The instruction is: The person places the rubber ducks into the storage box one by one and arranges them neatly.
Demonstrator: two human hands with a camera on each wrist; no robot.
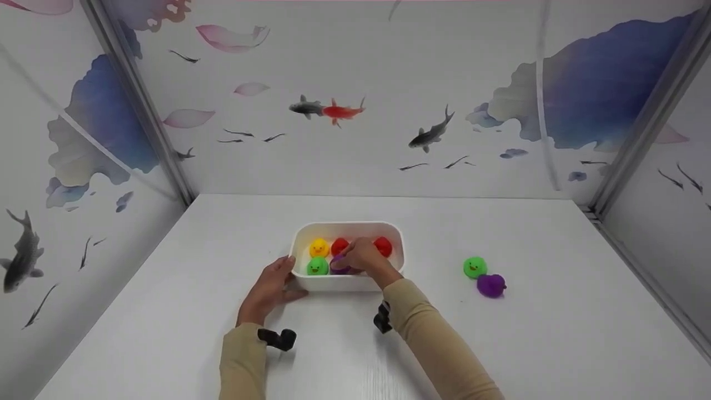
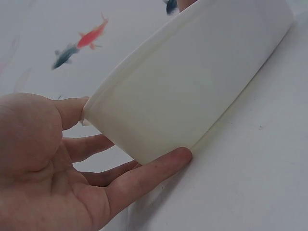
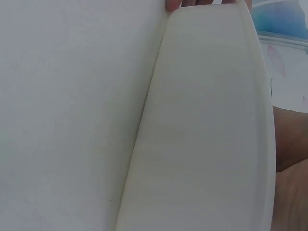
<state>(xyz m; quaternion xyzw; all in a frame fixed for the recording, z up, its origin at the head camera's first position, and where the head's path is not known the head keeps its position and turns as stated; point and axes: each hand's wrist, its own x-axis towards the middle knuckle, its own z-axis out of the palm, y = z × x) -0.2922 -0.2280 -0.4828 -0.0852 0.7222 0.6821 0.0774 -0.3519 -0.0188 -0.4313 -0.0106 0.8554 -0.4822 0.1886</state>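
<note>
A white plastic box (image 1: pixel 347 283) stands on the table with several small rubber ducks inside. My left hand (image 1: pixel 269 289) holds its near left corner; in the left wrist view the thumb (image 2: pixel 159 171) lies along the bottom edge and the fingers reach the side and rim. Inside the box, my right hand (image 1: pixel 364 256) pinches a purple duck (image 1: pixel 339 266), partly covered by the fingers. Beside that duck is a green duck (image 1: pixel 318 266), with a yellow duck (image 1: pixel 319 248) behind it. One red duck (image 1: pixel 339 245) sits at the back middle and another red duck (image 1: pixel 383 246) at the right.
On the table (image 1: pixel 533 339) to the right of the box lie a green duck (image 1: pixel 475 268) and a purple duck (image 1: pixel 491 286), close together. Walls printed with fish and petals (image 1: pixel 355 161) enclose the table at the back and both sides.
</note>
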